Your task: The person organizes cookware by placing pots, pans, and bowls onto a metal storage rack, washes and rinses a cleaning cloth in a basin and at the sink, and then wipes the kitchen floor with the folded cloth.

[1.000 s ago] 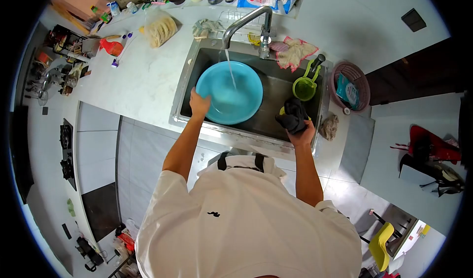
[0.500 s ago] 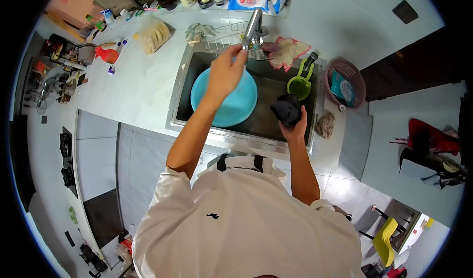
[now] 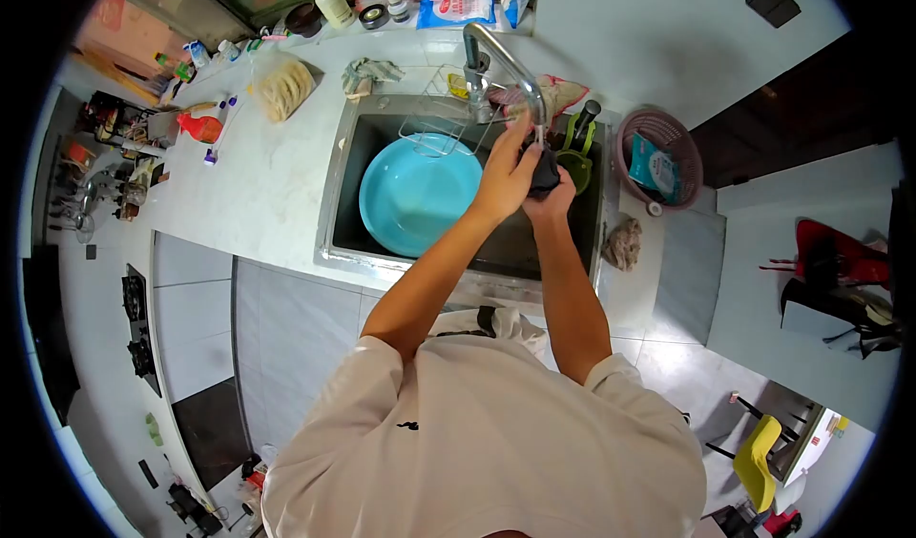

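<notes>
The chrome faucet (image 3: 508,53) arches over the right part of the sink (image 3: 336,171). My left hand (image 3: 506,180) is at the end of its spout, fingers closed around it as far as I can see. Just below, my right hand (image 3: 551,202) grips a bunched black cloth (image 3: 545,174) under the spout. My left thumb lies close against the cloth; whether it touches is unclear. To the left, a light blue basin (image 3: 420,195) sits in the sink with some liquid in it. A green strainer-like container (image 3: 576,168) is partly hidden behind my right hand.
A wire rack (image 3: 434,137) spans the sink's back edge, with a rag (image 3: 370,75) beside it. Right of the sink are a mauve basket (image 3: 682,137) and a crumpled brown rag (image 3: 623,244). Bottles and packets line the sill. A plastic bag (image 3: 283,88) lies on the left counter.
The faucet spout has swung from over the basin to the right, my left hand moving with it. My right hand has brought the black cloth up and left beneath the spout.
</notes>
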The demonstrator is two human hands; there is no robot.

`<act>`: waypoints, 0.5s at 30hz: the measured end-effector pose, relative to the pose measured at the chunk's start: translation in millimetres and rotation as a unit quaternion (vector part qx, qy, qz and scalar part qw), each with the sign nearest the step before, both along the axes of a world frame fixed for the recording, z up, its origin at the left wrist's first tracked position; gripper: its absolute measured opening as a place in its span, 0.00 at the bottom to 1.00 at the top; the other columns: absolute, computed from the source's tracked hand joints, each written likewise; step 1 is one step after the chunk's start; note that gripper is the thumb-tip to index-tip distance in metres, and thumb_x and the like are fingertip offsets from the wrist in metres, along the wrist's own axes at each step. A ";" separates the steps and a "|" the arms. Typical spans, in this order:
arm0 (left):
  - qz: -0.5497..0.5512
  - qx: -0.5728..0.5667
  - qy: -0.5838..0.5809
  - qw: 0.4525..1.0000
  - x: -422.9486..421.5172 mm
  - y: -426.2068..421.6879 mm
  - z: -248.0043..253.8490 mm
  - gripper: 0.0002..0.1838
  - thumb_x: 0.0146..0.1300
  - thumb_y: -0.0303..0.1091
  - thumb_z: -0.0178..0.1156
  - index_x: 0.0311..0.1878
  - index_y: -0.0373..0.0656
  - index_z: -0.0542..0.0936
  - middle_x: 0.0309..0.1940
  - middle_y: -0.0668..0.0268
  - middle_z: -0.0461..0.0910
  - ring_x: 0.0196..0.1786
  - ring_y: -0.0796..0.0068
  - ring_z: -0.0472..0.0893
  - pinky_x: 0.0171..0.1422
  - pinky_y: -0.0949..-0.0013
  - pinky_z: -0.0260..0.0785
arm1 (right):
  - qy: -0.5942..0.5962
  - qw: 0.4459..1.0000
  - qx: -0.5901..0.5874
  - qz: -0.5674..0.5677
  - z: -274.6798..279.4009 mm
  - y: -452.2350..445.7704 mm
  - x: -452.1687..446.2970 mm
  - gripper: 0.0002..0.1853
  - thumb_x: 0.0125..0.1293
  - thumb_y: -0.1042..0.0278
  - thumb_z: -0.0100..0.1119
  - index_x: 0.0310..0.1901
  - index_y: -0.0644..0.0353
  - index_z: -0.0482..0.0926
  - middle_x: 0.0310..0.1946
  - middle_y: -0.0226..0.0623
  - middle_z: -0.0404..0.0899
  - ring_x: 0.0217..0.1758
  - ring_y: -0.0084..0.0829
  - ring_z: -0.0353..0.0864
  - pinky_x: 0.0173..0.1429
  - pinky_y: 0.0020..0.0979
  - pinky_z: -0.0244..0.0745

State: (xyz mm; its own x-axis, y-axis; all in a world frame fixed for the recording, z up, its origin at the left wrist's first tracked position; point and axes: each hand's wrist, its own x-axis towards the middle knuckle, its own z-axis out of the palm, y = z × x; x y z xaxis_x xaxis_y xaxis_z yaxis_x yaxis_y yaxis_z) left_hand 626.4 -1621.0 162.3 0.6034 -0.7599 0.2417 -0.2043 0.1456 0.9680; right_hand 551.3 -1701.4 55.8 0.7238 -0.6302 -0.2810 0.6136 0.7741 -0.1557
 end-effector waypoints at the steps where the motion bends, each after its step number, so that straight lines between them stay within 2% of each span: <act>1: 0.015 0.034 -0.013 0.999 -0.5 2.1 -17.8 0.31 0.74 0.35 0.56 0.78 0.43 0.63 0.71 0.48 0.66 0.73 0.57 0.66 0.74 0.66 0.58 | 0.011 1.000 0.010 -0.009 -17.9 -6.7 3.1 0.22 0.68 0.56 0.46 0.54 0.64 0.76 0.48 0.43 0.81 0.52 0.43 0.82 0.61 0.45 0.78; 3: 0.042 0.104 -0.036 0.993 1.4 2.4 -71.0 0.31 0.75 0.36 0.56 0.77 0.42 0.62 0.74 0.46 0.63 0.77 0.55 0.62 0.78 0.65 0.54 | 0.037 0.998 0.033 -0.027 -10.1 -5.9 13.8 0.21 0.66 0.57 0.47 0.52 0.64 0.76 0.45 0.42 0.81 0.49 0.43 0.83 0.59 0.45 0.79; 4: 0.022 0.051 0.053 0.997 3.0 -1.5 -94.0 0.31 0.75 0.38 0.57 0.77 0.43 0.63 0.76 0.44 0.59 0.79 0.54 0.58 0.79 0.64 0.51 | 0.037 0.996 0.070 -0.035 10.3 -0.1 16.7 0.21 0.64 0.57 0.48 0.51 0.63 0.76 0.45 0.42 0.81 0.49 0.44 0.83 0.59 0.45 0.79; 5: 0.044 0.049 0.076 0.995 5.7 -8.8 -115.0 0.31 0.75 0.40 0.56 0.76 0.41 0.64 0.75 0.45 0.60 0.79 0.54 0.59 0.79 0.64 0.52 | 0.032 0.998 0.034 -0.032 14.9 2.6 18.1 0.21 0.63 0.56 0.50 0.52 0.61 0.76 0.46 0.41 0.81 0.49 0.43 0.83 0.59 0.43 0.79; 7: 0.087 0.045 0.122 0.988 9.7 -25.6 -144.1 0.31 0.76 0.43 0.55 0.75 0.38 0.64 0.74 0.45 0.62 0.77 0.54 0.62 0.78 0.64 0.53 | 0.039 0.997 0.035 -0.052 15.7 6.8 23.6 0.22 0.66 0.53 0.51 0.53 0.61 0.76 0.48 0.41 0.81 0.50 0.41 0.83 0.60 0.42 0.79; 8: 0.053 0.099 0.216 0.970 11.4 -22.3 -96.4 0.32 0.79 0.47 0.49 0.78 0.40 0.60 0.75 0.59 0.62 0.73 0.71 0.64 0.77 0.71 0.53 | 0.086 0.992 0.059 -0.063 19.2 7.1 29.2 0.24 0.69 0.45 0.53 0.51 0.60 0.78 0.46 0.40 0.82 0.49 0.39 0.84 0.59 0.40 0.79; 9: 0.090 0.047 0.253 0.962 13.2 -29.1 -98.0 0.27 0.77 0.51 0.48 0.60 0.34 0.76 0.56 0.59 0.80 0.60 0.61 0.78 0.67 0.63 0.67 | 0.089 0.993 0.051 -0.054 30.2 9.9 29.5 0.25 0.69 0.44 0.57 0.51 0.60 0.78 0.45 0.38 0.82 0.48 0.35 0.83 0.57 0.37 0.78; 11: 0.047 0.021 0.520 0.852 13.5 -30.7 -57.2 0.23 0.76 0.52 0.46 0.55 0.43 0.79 0.50 0.65 0.83 0.53 0.66 0.82 0.60 0.62 0.72 | 0.324 0.942 -0.051 -0.064 33.4 8.6 35.0 0.22 0.68 0.50 0.63 0.52 0.61 0.77 0.47 0.36 0.80 0.50 0.33 0.82 0.56 0.34 0.76; 12: 0.031 -0.012 0.543 0.839 16.6 -29.1 -64.2 0.21 0.76 0.51 0.46 0.56 0.48 0.79 0.51 0.66 0.83 0.52 0.69 0.83 0.57 0.62 0.75 | 0.377 0.914 -0.132 -0.067 19.0 5.5 36.6 0.24 0.66 0.55 0.66 0.54 0.65 0.75 0.51 0.36 0.78 0.55 0.31 0.78 0.55 0.32 0.74; 13: 0.020 0.008 0.579 0.815 21.5 -26.3 -70.8 0.23 0.77 0.53 0.43 0.58 0.47 0.78 0.53 0.64 0.83 0.55 0.66 0.83 0.61 0.60 0.75 | 0.417 0.862 -0.259 -0.126 4.3 6.5 41.6 0.24 0.64 0.60 0.65 0.57 0.65 0.73 0.56 0.42 0.76 0.56 0.39 0.78 0.56 0.35 0.73; 14: 0.006 0.027 0.608 0.793 26.8 -22.8 -77.2 0.24 0.78 0.54 0.42 0.59 0.47 0.78 0.54 0.64 0.82 0.56 0.65 0.82 0.63 0.60 0.75 | 0.479 0.720 -0.459 -0.203 6.2 2.6 37.9 0.26 0.62 0.63 0.65 0.59 0.64 0.73 0.58 0.45 0.75 0.57 0.45 0.78 0.57 0.39 0.72; 15: -0.008 0.046 0.637 0.769 29.7 -20.6 -83.9 0.25 0.78 0.55 0.41 0.61 0.47 0.77 0.55 0.63 0.82 0.56 0.64 0.82 0.65 0.59 0.74 | 0.511 0.527 -0.627 -0.260 19.0 -1.9 31.6 0.27 0.60 0.65 0.64 0.61 0.62 0.73 0.59 0.48 0.74 0.57 0.51 0.77 0.58 0.42 0.71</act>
State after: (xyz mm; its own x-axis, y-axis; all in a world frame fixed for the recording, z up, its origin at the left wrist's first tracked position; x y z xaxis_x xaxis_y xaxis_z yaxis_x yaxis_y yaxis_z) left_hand 656.1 -1641.7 78.4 0.2961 -0.7478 -0.5943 0.9204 0.0570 0.3868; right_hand 582.9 -1703.3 74.8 0.2358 -0.8224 0.5177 -0.2084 -0.5631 -0.7996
